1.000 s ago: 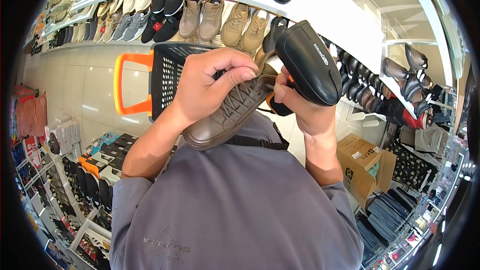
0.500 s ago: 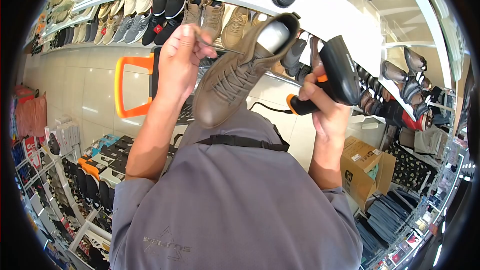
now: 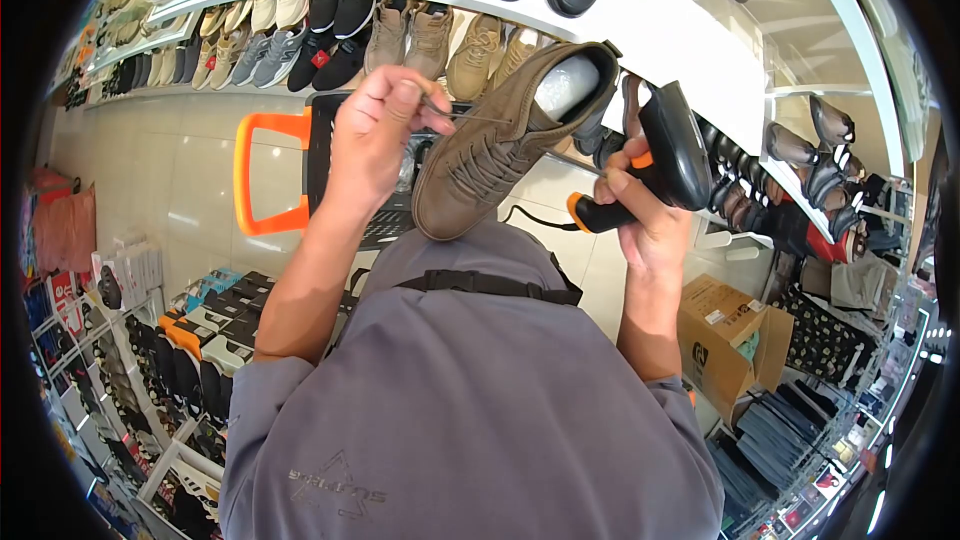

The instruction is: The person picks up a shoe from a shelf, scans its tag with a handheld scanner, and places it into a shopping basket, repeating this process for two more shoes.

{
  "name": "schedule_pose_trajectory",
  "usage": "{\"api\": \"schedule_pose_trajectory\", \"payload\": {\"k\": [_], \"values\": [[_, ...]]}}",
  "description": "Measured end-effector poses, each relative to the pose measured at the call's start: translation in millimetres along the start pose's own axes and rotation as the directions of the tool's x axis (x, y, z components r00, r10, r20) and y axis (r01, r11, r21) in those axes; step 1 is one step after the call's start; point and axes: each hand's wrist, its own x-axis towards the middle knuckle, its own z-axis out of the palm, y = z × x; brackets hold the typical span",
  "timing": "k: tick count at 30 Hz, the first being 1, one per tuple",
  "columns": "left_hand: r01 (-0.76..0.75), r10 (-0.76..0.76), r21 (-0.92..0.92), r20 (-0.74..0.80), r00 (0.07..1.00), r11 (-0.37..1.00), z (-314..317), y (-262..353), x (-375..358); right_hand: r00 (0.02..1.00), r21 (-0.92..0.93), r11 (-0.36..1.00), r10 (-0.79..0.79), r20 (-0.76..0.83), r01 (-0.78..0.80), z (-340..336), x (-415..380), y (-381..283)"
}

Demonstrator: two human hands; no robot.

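We see the brown shoe [image 3: 485, 165] between our two hands, in front of the belt strap [image 3: 470, 281], its long axis slanting: the toe points down toward us and to our left, the heel up and away to our right. Its open collar, with white stuffing [image 3: 568, 90] inside, sits at that far end.

Our left hand [image 3: 372, 140] is on the toe-and-tongue side, just beside the shoe, thumb and finger pinched on a shoelace [image 3: 482, 119] that runs rightward, nearly level, to the top of the lacing. Our right hand [image 3: 648, 215] lies on the other side, below and to the right of the collar, its fingers wrapped around the black scanner [image 3: 672, 145]; whether its fingertips also pinch a lace end, we cannot tell. By that lace, the left is the hand we see linked to the shoe. We cannot tell what bears the shoe's weight, or whether its toe touches our shirt [image 3: 480, 390].
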Motion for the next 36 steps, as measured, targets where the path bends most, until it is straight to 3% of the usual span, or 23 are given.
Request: {"api": "schedule_pose_trajectory", "payload": {"k": [4, 6, 8, 11, 13, 14, 15, 16, 18, 20, 22, 26, 28, 29, 30, 32, 36], "values": [[0.005, -0.01, 0.062, 0.078, 0.997, 0.998, 14, -3, 1, 0.996, -0.004, 1.0, -0.021, 0.086, 0.021, 20, -1, 2], [0.016, -0.025, 0.082, 0.099, 0.995, 0.996, 14, -7, 2, 0.977, -0.09, 0.995, -0.031, 0.209, 0.051, 25, -3, 3], [0.021, -0.038, 0.131, 0.127, 0.991, 0.991, 11, -14, 3, 0.985, -0.085, 0.996, -0.008, 0.173, 0.023, 32, -7, 3], [0.088, -0.083, -0.024, 0.147, 0.986, 0.996, 3, -29, 6, 0.977, -0.026, 0.999, -0.014, 0.214, 0.02, 38, -11, 3], [0.16, -0.157, -0.011, 0.145, 0.977, 0.987, 4, -39, 7, 0.972, -0.035, 0.999, -0.015, 0.233, 0.024, 42, -14, 1], [0.234, -0.233, 0.009, 0.143, 0.962, 0.972, 3, -44, 8, 0.968, -0.036, 0.999, -0.019, 0.252, 0.029, 43, -14, 0], [0.249, -0.263, 0.086, 0.245, 0.933, 0.965, -4, -51, 9, 0.959, -0.039, 0.998, -0.029, 0.281, 0.042, 40, -13, 2], [0.246, -0.258, 0.082, 0.241, 0.936, 0.966, -8, -56, 9, 0.958, -0.044, 0.998, -0.026, 0.287, 0.041, 39, -13, 3], [0.336, -0.426, 0.271, 0.441, 0.79, 0.902, -12, -65, 7, 0.957, -0.038, 0.999, 0.006, 0.289, 0.006, 38, -15, 2], [0.355, -0.428, 0.243, 0.433, 0.793, 0.903, -6, -67, 10, 0.953, -0.05, 0.999, 0.009, 0.303, 0.007, 37, -16, 0], [0.345, -0.468, 0.331, 0.451, 0.76, 0.878, -3, -64, 14, 0.95, -0.06, 0.998, 0.012, 0.313, 0.007, 35, -18, -1], [0.347, -0.453, 0.307, 0.423, 0.784, 0.886, -2, -65, 8, 0.95, -0.119, 0.992, -0.013, 0.311, 0.052, 19, -23, -3], [0.345, -0.446, 0.299, 0.406, 0.798, 0.89, -5, -65, 6, 0.971, -0.345, 0.924, -0.088, 0.221, 0.162, 17, -27, -5], [0.347, -0.448, 0.3, 0.407, 0.796, 0.889, -7, -64, 6, 0.953, -0.481, 0.841, -0.12, 0.276, 0.246, 1, -23, 0], [0.353, -0.448, 0.294, 0.385, 0.807, 0.888, -9, -64, 5, 0.954, -0.482, 0.842, -0.12, 0.274, 0.244, -2, -25, 3], [0.359, -0.449, 0.29, 0.365, 0.816, 0.887, -10, -63, 5, 0.97, -0.466, 0.854, -0.242, 0.035, 0.23, 2, -27, 3], [0.343, -0.431, 0.286, 0.351, 0.831, 0.895, -14, -67, 3, 0.977, -0.396, 0.896, -0.213, 0.012, 0.201, 7, -24, -2]]}}
